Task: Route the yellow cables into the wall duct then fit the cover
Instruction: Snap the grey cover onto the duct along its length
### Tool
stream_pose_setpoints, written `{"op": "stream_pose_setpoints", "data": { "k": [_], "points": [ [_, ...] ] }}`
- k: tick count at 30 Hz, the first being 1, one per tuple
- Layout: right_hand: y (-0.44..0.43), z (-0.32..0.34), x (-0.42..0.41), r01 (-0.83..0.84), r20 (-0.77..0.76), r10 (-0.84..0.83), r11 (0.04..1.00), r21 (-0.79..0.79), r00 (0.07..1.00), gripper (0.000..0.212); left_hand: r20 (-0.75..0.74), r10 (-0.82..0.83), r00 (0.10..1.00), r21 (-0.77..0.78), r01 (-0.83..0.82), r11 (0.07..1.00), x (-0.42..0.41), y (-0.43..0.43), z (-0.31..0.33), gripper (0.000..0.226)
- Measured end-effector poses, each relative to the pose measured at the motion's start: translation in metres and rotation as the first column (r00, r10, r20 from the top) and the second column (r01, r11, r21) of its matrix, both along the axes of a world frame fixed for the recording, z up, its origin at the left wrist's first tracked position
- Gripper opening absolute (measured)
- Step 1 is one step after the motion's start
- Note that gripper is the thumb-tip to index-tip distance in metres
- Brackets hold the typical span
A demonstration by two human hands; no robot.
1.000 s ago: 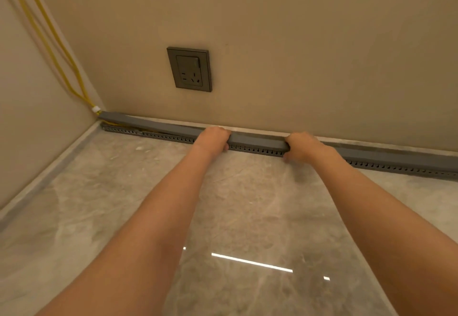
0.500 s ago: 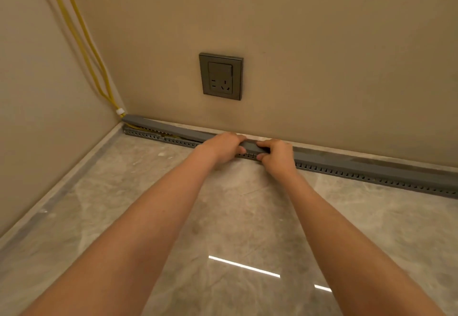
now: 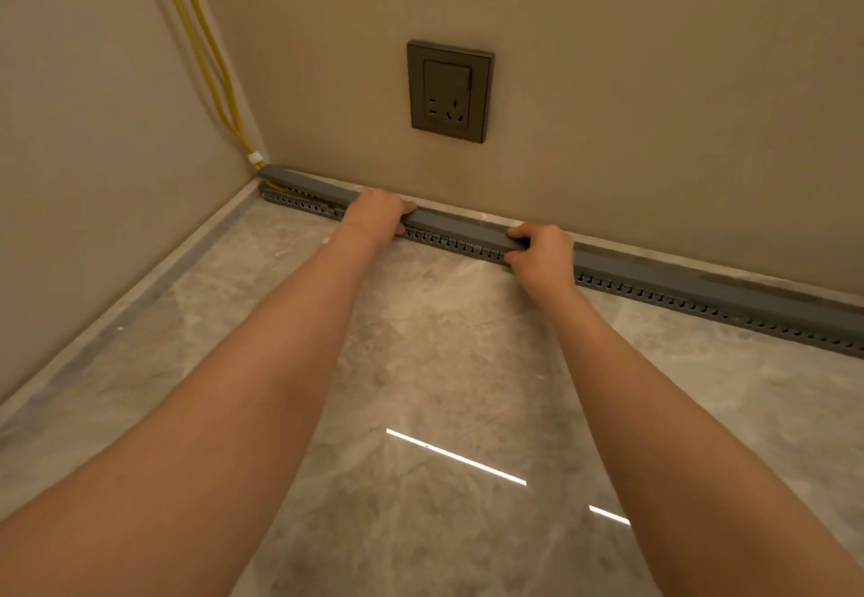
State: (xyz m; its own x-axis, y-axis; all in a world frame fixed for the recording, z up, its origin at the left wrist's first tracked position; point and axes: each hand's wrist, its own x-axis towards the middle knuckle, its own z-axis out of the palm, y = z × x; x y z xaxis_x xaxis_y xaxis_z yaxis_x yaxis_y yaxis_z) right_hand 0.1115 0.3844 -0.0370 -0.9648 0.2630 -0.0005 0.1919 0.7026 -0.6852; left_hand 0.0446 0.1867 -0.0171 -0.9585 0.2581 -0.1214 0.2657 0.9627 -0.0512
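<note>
A grey slotted duct point(image 3: 654, 293) runs along the foot of the back wall. A grey cover point(image 3: 458, 225) lies on top of it; near the corner its left end point(image 3: 299, 182) sits raised, leaving a gap over the slots. Two yellow cables point(image 3: 205, 49) come down the corner, pass a white clip point(image 3: 255, 157) and disappear under the cover's end. My left hand point(image 3: 376, 213) is clamped over the cover, fingers curled over its top. My right hand point(image 3: 542, 252) pinches the cover a short way to the right, thumb on the front.
A dark grey wall socket point(image 3: 450, 91) is set in the back wall above the duct. A side wall point(image 3: 93, 175) closes the left. The glossy marble floor point(image 3: 444, 386) reflects strip lights.
My hands were close together half a second ago; now they are spread apart along the cover, the left nearer the corner, the right further right. The view has shifted left.
</note>
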Motion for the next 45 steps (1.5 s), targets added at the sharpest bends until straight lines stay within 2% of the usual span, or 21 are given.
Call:
{"op": "stream_pose_setpoints", "data": {
  "k": [4,10,13,17,19,21,24,26,28,30,31,34,36,38,40,42,43,45],
  "points": [
    [-0.011,0.009,-0.001,-0.037,0.055,0.032,0.996,0.085,0.998,0.042,-0.037,-0.055,0.998,-0.015,0.054,0.998,-0.006,-0.007,-0.005,0.037],
    [-0.077,0.025,-0.009,-0.121,0.064,0.111,0.977,0.176,0.992,0.038,-0.035,-0.139,0.99,-0.002,0.139,0.99,-0.008,-0.015,-0.004,0.036],
    [-0.119,0.033,-0.023,-0.16,0.076,0.147,0.963,0.215,0.986,0.026,-0.06,-0.157,0.986,0.076,0.161,0.984,-0.009,-0.021,-0.005,0.034],
    [-0.154,0.03,-0.04,-0.124,0.125,0.092,0.952,0.28,0.988,0.025,-0.025,-0.199,0.98,0.204,0.2,0.958,-0.008,-0.037,-0.004,0.029],
    [-0.157,0.028,-0.047,-0.09,0.133,0.049,0.942,0.322,0.99,0.024,0.023,-0.297,0.955,0.243,0.283,0.928,-0.01,-0.049,-0.009,0.038],
    [-0.151,0.028,-0.053,-0.086,0.154,0.031,0.927,0.364,0.988,0.024,0.033,-0.398,0.917,0.295,0.372,0.88,-0.009,-0.057,-0.013,0.057],
    [-0.157,0.029,-0.057,-0.11,0.201,0.025,0.899,0.424,0.979,0.022,-0.038,-0.457,0.889,0.364,0.438,0.822,-0.01,-0.076,-0.011,0.06],
    [-0.16,0.03,-0.059,-0.137,0.244,0.025,0.879,0.457,0.97,0.022,-0.081,-0.425,0.902,0.217,0.432,0.875,-0.018,-0.097,-0.009,0.053],
    [-0.161,0.036,-0.061,-0.176,0.297,0.029,0.858,0.483,0.955,0.024,-0.123,-0.301,0.946,-0.03,0.299,0.954,-0.031,-0.128,-0.006,0.053],
    [-0.163,0.046,-0.064,-0.217,0.349,0.031,0.834,0.508,0.936,0.027,-0.136,-0.178,0.974,-0.138,0.16,0.978,-0.038,-0.156,-0.005,0.053],
    [-0.165,0.051,-0.066,-0.236,0.368,0.033,0.819,0.523,0.929,0.027,-0.143,-0.152,0.978,-0.137,0.132,0.982,-0.042,-0.164,-0.006,0.053],
    [-0.183,0.059,-0.072,-0.353,0.436,0.102,0.759,0.547,0.894,0.03,-0.162,-0.149,0.975,-0.055,0.142,0.988,-0.047,-0.171,-0.012,0.05],
    [-0.204,0.055,-0.08,-0.454,0.481,0.218,0.767,0.453,0.849,0.039,-0.191,-0.173,0.966,-0.042,0.168,0.985,-0.045,-0.166,-0.016,0.049],
    [-0.224,0.041,-0.087,-0.493,0.411,0.34,0.79,0.363,0.846,0.041,-0.2,-0.194,0.96,-0.031,0.191,0.981,-0.044,-0.156,-0.021,0.046],
    [-0.233,0.025,-0.088,-0.453,0.262,0.379,0.82,0.35,0.888,0.034,-0.197,-0.205,0.959,0.044,0.217,0.975,-0.044,-0.145,-0.022,0.038],
    [-0.229,0.012,-0.085,-0.395,0.151,0.365,0.846,0.359,0.919,0.033,-0.188,-0.201,0.961,0.245,0.244,0.938,-0.043,-0.142,-0.021,0.032],
    [-0.224,0.008,-0.084,-0.373,0.121,0.354,0.85,0.373,0.927,0.033,-0.192,-0.18,0.965,0.39,0.243,0.888,-0.041,-0.143,-0.019,0.031],
    [-0.216,0.006,-0.082,-0.348,0.105,0.336,0.839,0.419,0.936,0.03,-0.215,0.022,0.976,0.672,0.132,0.728,-0.034,-0.149,-0.021,0.03]
  ]
}}
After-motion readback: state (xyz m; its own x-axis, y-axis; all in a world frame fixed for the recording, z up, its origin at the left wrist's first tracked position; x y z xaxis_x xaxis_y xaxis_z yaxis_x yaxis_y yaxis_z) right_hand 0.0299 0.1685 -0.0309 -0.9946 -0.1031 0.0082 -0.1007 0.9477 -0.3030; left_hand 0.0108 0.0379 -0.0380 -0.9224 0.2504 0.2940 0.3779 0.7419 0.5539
